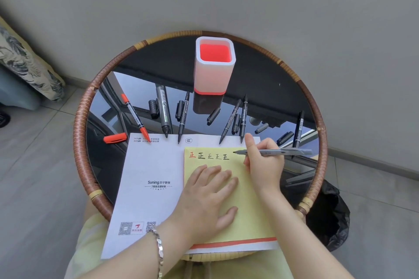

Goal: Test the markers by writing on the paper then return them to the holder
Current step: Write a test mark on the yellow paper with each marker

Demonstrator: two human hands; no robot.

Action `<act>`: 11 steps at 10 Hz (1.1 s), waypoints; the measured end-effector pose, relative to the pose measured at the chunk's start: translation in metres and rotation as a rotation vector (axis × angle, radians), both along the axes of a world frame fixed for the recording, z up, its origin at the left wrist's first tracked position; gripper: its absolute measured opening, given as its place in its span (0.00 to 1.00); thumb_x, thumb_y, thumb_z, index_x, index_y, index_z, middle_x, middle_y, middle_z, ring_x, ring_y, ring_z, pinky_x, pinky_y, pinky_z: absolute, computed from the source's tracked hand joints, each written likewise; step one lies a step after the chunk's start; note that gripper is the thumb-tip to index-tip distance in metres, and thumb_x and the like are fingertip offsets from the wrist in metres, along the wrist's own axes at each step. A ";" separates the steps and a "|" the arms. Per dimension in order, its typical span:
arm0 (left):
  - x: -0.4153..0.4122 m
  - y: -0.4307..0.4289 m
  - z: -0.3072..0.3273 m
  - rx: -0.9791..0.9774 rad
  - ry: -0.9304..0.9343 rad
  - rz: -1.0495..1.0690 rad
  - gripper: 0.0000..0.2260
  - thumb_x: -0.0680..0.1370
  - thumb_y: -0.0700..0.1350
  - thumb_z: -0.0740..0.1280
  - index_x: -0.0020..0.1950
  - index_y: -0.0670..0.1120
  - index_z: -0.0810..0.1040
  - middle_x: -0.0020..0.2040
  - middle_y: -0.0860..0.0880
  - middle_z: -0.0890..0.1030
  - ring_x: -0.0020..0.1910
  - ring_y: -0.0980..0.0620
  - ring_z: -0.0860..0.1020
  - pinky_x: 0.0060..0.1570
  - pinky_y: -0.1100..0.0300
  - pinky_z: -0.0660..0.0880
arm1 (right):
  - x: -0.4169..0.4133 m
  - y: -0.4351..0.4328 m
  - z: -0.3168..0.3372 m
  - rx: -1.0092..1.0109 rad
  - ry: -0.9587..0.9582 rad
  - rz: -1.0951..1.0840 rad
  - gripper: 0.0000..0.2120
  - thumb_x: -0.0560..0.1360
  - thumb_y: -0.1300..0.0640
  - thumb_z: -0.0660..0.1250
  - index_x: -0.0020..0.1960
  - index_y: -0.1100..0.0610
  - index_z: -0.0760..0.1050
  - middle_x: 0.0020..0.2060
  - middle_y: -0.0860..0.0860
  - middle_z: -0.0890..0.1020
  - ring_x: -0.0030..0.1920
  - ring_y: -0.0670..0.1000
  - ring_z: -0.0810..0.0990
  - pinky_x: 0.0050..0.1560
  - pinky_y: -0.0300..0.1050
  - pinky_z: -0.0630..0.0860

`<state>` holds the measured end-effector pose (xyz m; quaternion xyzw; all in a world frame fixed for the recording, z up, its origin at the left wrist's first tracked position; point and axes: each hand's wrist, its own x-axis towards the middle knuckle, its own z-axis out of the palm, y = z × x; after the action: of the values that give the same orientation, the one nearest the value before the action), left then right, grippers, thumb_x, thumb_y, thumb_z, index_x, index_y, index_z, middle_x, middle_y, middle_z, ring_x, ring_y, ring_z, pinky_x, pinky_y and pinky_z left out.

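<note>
both forearms reach in from the bottom edge, a silver bracelet (158, 247) on the left wrist. left hand (208, 197) lies flat and open, fingers spread, palm down on the yellow paper (254, 215), gripping nothing. right hand (264, 163) is closed around a grey marker (272, 152), held nearly level with its dark tip pointing left, just above the paper's top edge, right of five written characters (209, 156), the first red, the rest black. yellow paper overlaps a white printed sheet (147, 188) on the round glass bench (260, 79) with its woven rim. beyond the sheets lie uncapped markers: a red marker (135, 118) at left with its red cap (115, 137) beside it, then several black markers (163, 111) with loose caps (153, 107) between them. white holder (215, 65) with a red inside stands upright at the far side, with no markers in it.
</note>
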<state>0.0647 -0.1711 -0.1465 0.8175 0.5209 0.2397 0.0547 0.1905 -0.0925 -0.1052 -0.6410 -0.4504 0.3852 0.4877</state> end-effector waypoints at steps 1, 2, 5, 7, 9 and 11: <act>0.000 0.000 -0.001 -0.004 -0.013 0.003 0.20 0.69 0.57 0.64 0.57 0.48 0.79 0.55 0.50 0.80 0.58 0.49 0.71 0.61 0.50 0.65 | -0.002 -0.001 -0.007 0.035 -0.059 -0.052 0.17 0.72 0.58 0.68 0.29 0.61 0.66 0.23 0.57 0.73 0.25 0.48 0.71 0.30 0.32 0.68; 0.000 0.000 0.000 -0.058 -0.013 0.001 0.20 0.69 0.57 0.64 0.57 0.49 0.78 0.61 0.51 0.78 0.59 0.49 0.71 0.62 0.51 0.64 | -0.003 -0.003 -0.011 0.101 -0.095 -0.084 0.20 0.71 0.67 0.65 0.26 0.56 0.61 0.19 0.45 0.69 0.24 0.42 0.66 0.27 0.30 0.64; 0.001 -0.001 0.005 -0.122 -0.011 0.010 0.20 0.70 0.57 0.63 0.57 0.50 0.78 0.66 0.51 0.74 0.60 0.50 0.70 0.64 0.51 0.62 | -0.004 -0.002 -0.011 0.099 -0.107 0.002 0.20 0.71 0.68 0.65 0.26 0.55 0.60 0.18 0.43 0.69 0.23 0.41 0.66 0.27 0.30 0.63; 0.001 -0.001 0.007 -0.112 -0.004 0.010 0.20 0.70 0.57 0.63 0.57 0.49 0.78 0.66 0.51 0.75 0.60 0.49 0.70 0.63 0.51 0.62 | -0.005 -0.002 -0.011 0.093 -0.127 0.006 0.20 0.70 0.67 0.65 0.26 0.55 0.60 0.19 0.43 0.70 0.24 0.41 0.66 0.28 0.30 0.63; 0.001 -0.001 0.007 -0.115 -0.005 0.012 0.20 0.70 0.57 0.63 0.57 0.49 0.78 0.66 0.51 0.75 0.60 0.50 0.70 0.63 0.51 0.63 | -0.002 -0.002 -0.012 0.099 -0.109 -0.013 0.19 0.71 0.67 0.65 0.26 0.56 0.61 0.19 0.43 0.70 0.23 0.41 0.66 0.27 0.29 0.63; 0.001 -0.001 0.007 -0.117 -0.004 0.012 0.20 0.70 0.57 0.63 0.57 0.49 0.78 0.66 0.51 0.75 0.61 0.49 0.70 0.63 0.51 0.63 | -0.003 -0.003 -0.010 0.099 -0.099 0.013 0.20 0.69 0.69 0.64 0.26 0.56 0.60 0.18 0.43 0.67 0.22 0.41 0.65 0.26 0.28 0.63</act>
<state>0.0653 -0.1720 -0.1395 0.8093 0.5387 0.2106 0.1020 0.1875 -0.0954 -0.1154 -0.6313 -0.4967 0.3337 0.4933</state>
